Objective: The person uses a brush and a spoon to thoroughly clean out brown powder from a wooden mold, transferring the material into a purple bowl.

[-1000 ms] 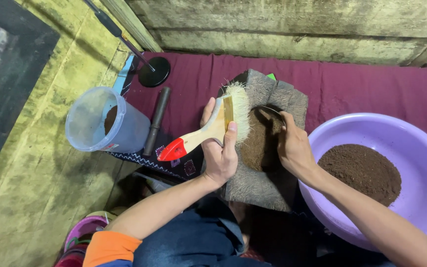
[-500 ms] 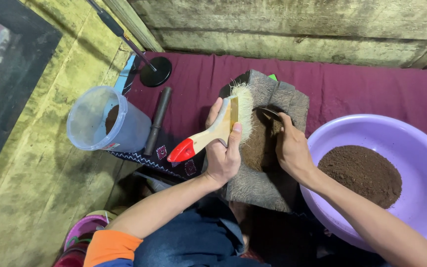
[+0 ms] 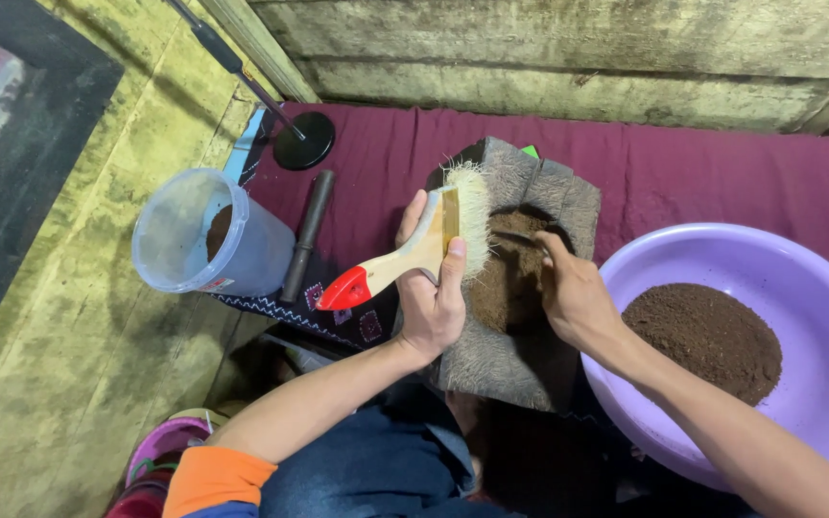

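Left hand [image 3: 431,305] grips the brush [image 3: 421,247], now tipped a bit more upright over the grey stone [image 3: 520,278]; right hand [image 3: 573,297] pinches a dark scraper in brown powder [image 3: 501,278], basin [image 3: 817,269] right.

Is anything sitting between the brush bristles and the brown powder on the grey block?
Nothing visible does. The left hand holds the brush with its bristles beside the powder, while the right hand touches the powder's far side.

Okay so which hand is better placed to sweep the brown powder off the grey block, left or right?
Left, probably: the left hand holds the brush with its bristles beside the powder; the right hand grips a thin dark tool.
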